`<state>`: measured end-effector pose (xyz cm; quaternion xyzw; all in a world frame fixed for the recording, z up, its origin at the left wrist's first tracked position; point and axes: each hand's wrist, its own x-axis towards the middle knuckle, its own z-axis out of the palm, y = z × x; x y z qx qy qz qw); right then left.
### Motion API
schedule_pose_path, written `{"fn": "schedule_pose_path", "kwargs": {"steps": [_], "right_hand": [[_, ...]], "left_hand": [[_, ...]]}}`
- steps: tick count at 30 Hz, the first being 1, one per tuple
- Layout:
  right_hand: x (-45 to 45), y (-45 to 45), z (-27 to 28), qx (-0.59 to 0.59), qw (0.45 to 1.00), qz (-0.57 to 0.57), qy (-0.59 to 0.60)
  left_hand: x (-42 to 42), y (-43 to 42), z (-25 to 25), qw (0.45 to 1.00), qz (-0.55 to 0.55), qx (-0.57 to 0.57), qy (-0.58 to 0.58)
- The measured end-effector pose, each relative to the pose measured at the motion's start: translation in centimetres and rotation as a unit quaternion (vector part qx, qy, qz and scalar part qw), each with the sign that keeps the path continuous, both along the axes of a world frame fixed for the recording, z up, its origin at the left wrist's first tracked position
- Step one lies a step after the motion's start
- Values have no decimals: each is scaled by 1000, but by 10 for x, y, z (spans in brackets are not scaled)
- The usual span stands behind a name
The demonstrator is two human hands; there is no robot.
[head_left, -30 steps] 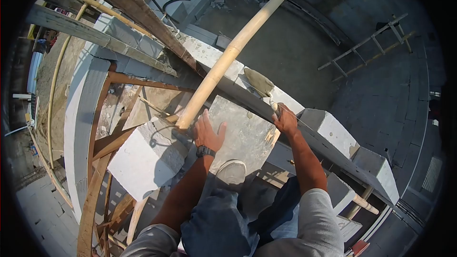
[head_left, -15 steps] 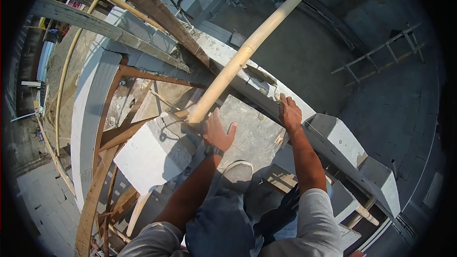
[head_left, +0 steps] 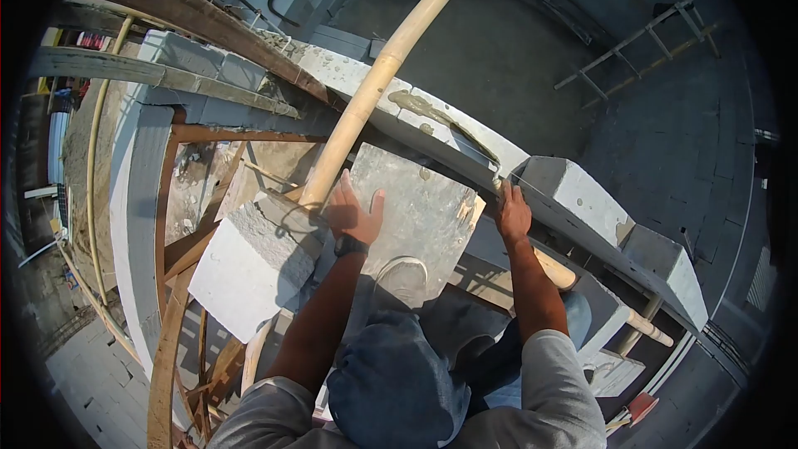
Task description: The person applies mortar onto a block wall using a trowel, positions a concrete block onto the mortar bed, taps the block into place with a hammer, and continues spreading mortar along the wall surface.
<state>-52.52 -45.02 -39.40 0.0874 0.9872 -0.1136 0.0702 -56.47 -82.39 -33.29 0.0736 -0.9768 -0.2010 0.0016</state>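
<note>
My left hand (head_left: 353, 214), with a dark watch on the wrist, has its fingers spread over the left edge of a grey, worn board (head_left: 416, 216). Just left of it are the lower end of a bamboo pole (head_left: 374, 87) and a white block (head_left: 249, 266) with one rough side. My right hand (head_left: 514, 218) is beside the near face of a white block wall (head_left: 465, 165), its fingers drawn together. Whatever they may pinch is too small to make out. Wet mortar (head_left: 440, 119) lies along the wall's top just beyond these fingertips. My shoe (head_left: 402, 281) rests on the board.
Two raised blocks (head_left: 582, 195) stand on the wall at right. Wooden beams (head_left: 208, 21) cross at upper left, above a curved block wall (head_left: 137, 199). A ladder (head_left: 640, 50) is on the lower floor beyond. Open gaps show between the timbers below me.
My right hand has moved along the wall toward the raised blocks and a little nearer to me, and more of the mortar shows. My left hand stays near the board's left edge. The view has shifted.
</note>
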Motion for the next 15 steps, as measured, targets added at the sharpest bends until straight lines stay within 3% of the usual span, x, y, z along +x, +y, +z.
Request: {"fn": "schedule_pose_path", "kwargs": {"steps": [2,5,11,15], "right_hand": [[10,3,-1,2,999,-30,-32],[30,8,-15,9,998,-30,55],[28,19,-9,27,997,-45,-59],[6,10,-5,-68,997,-23,8]], "left_hand": [[-2,-1,-2,1000,-6,-3,-3],[-2,-1,-4,1000,1,-4,-2],[-3,3,3,998,22,-7,-52],[-4,-2,-6,1000,5,-12,-15]]}}
